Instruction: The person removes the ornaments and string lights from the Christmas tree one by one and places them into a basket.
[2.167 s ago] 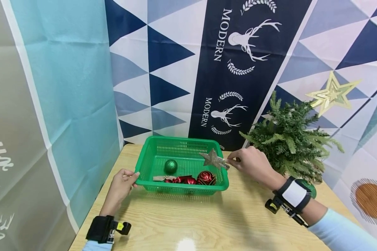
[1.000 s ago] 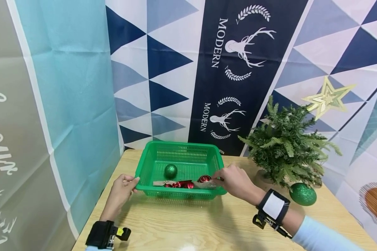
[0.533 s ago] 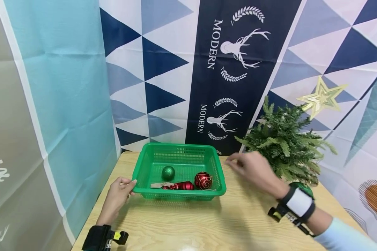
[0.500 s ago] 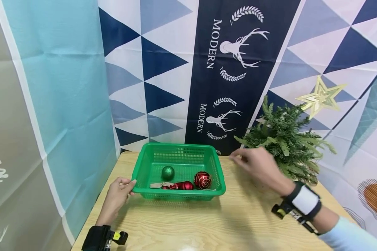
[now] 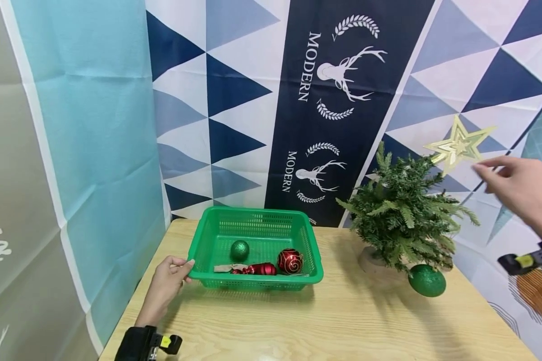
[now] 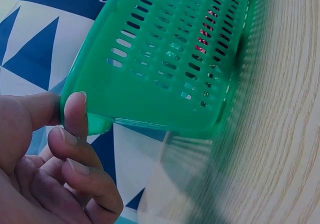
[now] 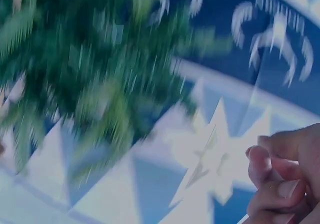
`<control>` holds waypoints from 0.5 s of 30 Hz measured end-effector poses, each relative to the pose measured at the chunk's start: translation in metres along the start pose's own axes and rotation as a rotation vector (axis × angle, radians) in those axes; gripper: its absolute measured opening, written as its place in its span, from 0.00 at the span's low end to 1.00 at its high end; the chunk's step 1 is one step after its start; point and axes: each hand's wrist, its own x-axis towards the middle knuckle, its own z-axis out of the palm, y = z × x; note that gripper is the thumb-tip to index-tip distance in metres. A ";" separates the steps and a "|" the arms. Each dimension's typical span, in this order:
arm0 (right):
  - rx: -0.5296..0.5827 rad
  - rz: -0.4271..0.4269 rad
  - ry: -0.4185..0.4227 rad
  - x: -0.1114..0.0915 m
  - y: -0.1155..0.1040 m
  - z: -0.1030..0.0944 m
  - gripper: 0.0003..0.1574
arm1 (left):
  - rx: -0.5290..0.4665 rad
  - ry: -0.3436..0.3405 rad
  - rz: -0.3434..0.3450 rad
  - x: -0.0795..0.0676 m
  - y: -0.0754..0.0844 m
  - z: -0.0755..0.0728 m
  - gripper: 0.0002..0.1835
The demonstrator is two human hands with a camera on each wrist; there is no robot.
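My left hand (image 5: 166, 281) pinches the front left corner of the green plastic basket (image 5: 316, 250) between thumb and index finger, also plain in the left wrist view. Inside lie a green glitter ball (image 5: 240, 250), a red ball ornament (image 5: 290, 261) with gold swirls and a shiny red ornament (image 5: 262, 269). My right hand (image 5: 526, 188) is raised at the right, its bent fingertips close to the gold star (image 5: 460, 145) atop the small Christmas tree (image 5: 402, 215). Nothing shows between those fingers; whether they touch the star I cannot tell. The right wrist view is blurred.
A green glitter ball (image 5: 427, 281) hangs low at the tree's front. The wooden table (image 5: 262, 326) stands against a patterned cloth backdrop (image 5: 235, 90), with a blue curtain-like panel (image 5: 95, 150) at the left.
My right hand lowered a silver glitter star into the basket and let it go. It then came away empty and rose right to the treetop. The left hand stays at the basket corner.
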 end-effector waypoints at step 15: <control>0.757 0.455 -0.198 0.026 0.106 0.029 0.06 | -0.042 0.008 0.031 0.003 -0.005 0.002 0.17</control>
